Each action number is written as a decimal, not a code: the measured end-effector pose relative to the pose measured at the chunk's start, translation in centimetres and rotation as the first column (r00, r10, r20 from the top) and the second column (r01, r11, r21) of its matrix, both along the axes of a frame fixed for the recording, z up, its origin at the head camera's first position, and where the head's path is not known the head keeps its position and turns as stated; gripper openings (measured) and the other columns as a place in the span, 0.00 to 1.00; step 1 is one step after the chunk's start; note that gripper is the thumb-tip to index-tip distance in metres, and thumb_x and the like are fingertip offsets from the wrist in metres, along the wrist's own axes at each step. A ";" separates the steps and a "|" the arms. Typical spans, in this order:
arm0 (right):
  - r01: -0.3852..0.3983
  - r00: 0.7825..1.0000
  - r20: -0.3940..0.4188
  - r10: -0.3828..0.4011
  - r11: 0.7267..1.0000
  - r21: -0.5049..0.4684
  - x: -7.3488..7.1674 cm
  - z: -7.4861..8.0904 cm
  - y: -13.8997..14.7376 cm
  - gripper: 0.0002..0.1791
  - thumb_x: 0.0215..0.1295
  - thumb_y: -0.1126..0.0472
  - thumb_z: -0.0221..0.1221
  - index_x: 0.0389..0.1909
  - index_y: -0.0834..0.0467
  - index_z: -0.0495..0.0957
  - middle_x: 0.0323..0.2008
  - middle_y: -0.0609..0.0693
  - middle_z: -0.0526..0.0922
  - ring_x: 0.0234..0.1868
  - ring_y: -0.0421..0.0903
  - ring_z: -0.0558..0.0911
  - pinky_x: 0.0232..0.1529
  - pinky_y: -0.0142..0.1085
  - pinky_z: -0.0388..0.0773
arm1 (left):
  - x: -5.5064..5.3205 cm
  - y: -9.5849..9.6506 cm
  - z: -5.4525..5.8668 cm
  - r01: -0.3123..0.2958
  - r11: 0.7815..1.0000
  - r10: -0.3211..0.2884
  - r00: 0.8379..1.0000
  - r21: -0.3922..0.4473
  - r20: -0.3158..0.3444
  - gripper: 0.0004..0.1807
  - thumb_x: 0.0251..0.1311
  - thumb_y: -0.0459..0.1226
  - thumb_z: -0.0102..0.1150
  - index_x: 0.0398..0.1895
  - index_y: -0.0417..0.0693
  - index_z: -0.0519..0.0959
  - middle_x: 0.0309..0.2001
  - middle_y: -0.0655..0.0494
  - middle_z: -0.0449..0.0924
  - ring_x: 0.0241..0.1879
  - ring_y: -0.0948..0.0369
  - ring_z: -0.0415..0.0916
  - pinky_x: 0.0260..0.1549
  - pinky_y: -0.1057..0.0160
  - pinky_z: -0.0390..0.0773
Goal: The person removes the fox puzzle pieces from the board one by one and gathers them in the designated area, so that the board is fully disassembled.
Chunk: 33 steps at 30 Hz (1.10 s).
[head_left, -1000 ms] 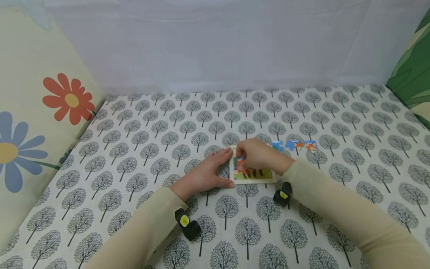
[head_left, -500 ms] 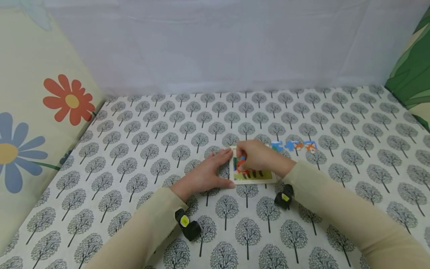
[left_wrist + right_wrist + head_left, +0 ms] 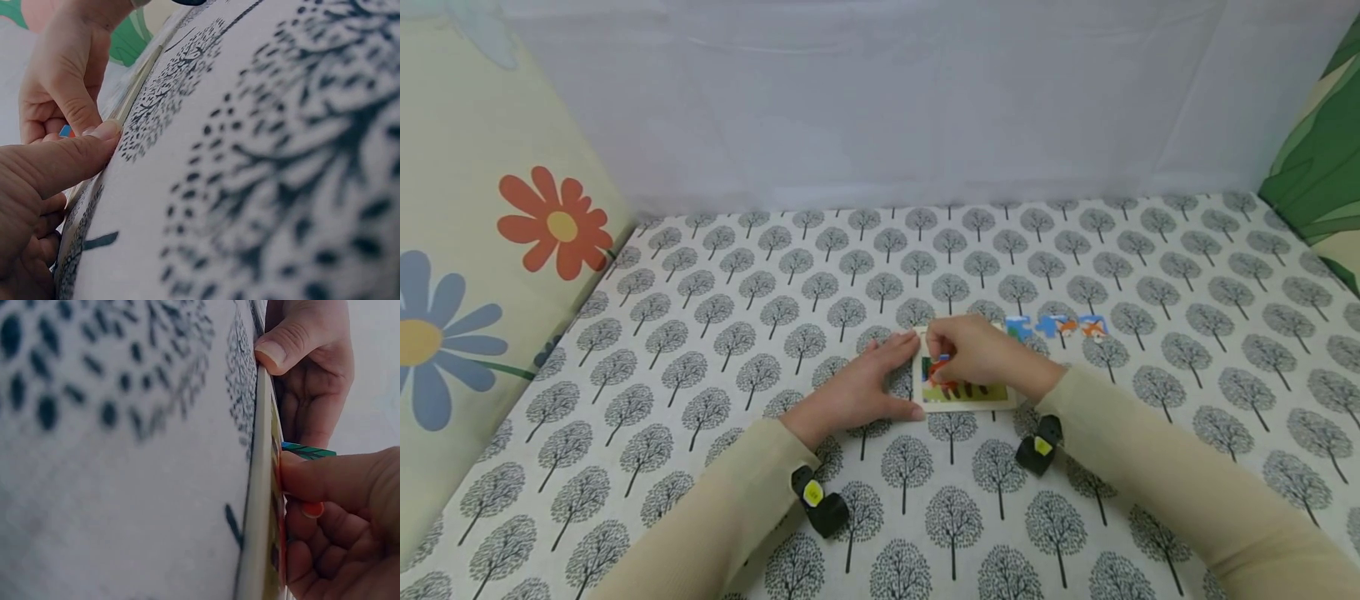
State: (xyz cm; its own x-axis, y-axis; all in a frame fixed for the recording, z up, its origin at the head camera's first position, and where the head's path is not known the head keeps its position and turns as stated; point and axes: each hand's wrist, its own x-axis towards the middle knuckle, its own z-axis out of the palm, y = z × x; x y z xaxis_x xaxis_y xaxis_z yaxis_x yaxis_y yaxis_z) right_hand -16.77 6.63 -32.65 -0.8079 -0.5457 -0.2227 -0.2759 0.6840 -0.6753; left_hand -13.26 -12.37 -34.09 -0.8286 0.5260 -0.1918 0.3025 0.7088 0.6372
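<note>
A small jigsaw puzzle board (image 3: pixel 967 407) with a pale frame lies flat on the cloth, its lower part showing green grass and dark striped legs. My left hand (image 3: pixel 857 387) rests along the board's left side, thumb extended to the near corner and fingers reaching the far corner. Over the board, my right hand (image 3: pixel 981 348) pinches a puzzle piece (image 3: pixel 310 451) between thumb and fingers. The piece stands tilted up from the board, showing green, blue and an orange tab in the right wrist view. My right hand hides the board's upper part.
Several loose puzzle pieces (image 3: pixel 1093 326) in blue and orange lie in a row just beyond and right of the board. A tree-print cloth (image 3: pixel 951 517) covers the table. A white backdrop (image 3: pixel 925 100) stands behind, with painted panels at both sides.
My right hand shifts very slightly toward me over the board, and its wrist moves a little right and down. My left hand and the board stay in place.
</note>
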 end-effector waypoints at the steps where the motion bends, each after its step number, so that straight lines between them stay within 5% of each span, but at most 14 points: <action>1: -0.008 1.000 -0.005 0.008 1.000 -0.008 0.0 -0.1 0.1 0.14 0.48 0.68 0.67 0.25 0.55 0.68 0.27 0.47 0.77 0.28 0.43 0.73 0.30 0.32 0.70 | 0.0 0.0 0.0 0.000 1.000 0.000 1.000 -0.001 0.001 0.53 0.45 0.47 0.69 0.72 0.45 0.49 0.73 0.55 0.42 0.72 0.56 0.37 0.70 0.55 0.33; 10: -0.010 1.000 -0.010 0.009 0.998 -0.061 -0.2 -0.6 0.5 0.15 0.49 0.68 0.66 0.23 0.55 0.66 0.25 0.47 0.76 0.27 0.43 0.73 0.29 0.32 0.67 | 0.0 0.0 0.2 -0.001 1.000 0.001 1.000 -0.016 0.005 0.53 0.46 0.48 0.69 0.72 0.47 0.48 0.73 0.57 0.41 0.72 0.56 0.36 0.70 0.54 0.34; 20: 0.087 0.995 0.048 -0.082 0.990 -0.107 -0.3 -0.8 0.8 0.11 0.50 0.63 0.66 0.30 0.53 0.73 0.30 0.47 0.79 0.32 0.43 0.76 0.37 0.34 0.74 | -0.1 -0.1 -0.1 0.006 1.000 -0.006 1.000 -0.001 0.000 0.53 0.45 0.48 0.69 0.72 0.46 0.49 0.73 0.55 0.41 0.72 0.56 0.36 0.70 0.55 0.32; 24: 0.132 0.988 0.107 -0.114 0.976 -0.176 -0.6 -1.0 1.1 0.11 0.50 0.62 0.67 0.34 0.54 0.76 0.33 0.48 0.79 0.36 0.44 0.77 0.39 0.34 0.76 | -0.1 -0.1 0.0 0.007 1.000 -0.007 1.000 0.000 0.002 0.53 0.45 0.49 0.69 0.72 0.47 0.49 0.73 0.57 0.41 0.72 0.56 0.36 0.70 0.55 0.32; 33: 0.284 0.942 0.258 -0.214 0.918 -0.275 -0.7 -0.8 1.8 0.13 0.51 0.63 0.67 0.39 0.57 0.79 0.34 0.52 0.80 0.32 0.45 0.77 0.29 0.37 0.81 | -0.1 0.0 0.0 0.009 1.000 -0.009 1.000 0.007 0.006 0.53 0.46 0.47 0.69 0.71 0.45 0.49 0.73 0.56 0.42 0.72 0.58 0.37 0.70 0.55 0.32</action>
State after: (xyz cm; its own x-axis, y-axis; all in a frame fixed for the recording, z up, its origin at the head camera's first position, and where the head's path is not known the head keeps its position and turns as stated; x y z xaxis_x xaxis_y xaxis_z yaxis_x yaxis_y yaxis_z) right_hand -17.47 8.41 -33.43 -0.8767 -0.4019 -0.2645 0.0548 0.4627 -0.8848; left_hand -13.37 -12.40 -34.12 -0.8225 0.5349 -0.1933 0.3050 0.7017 0.6439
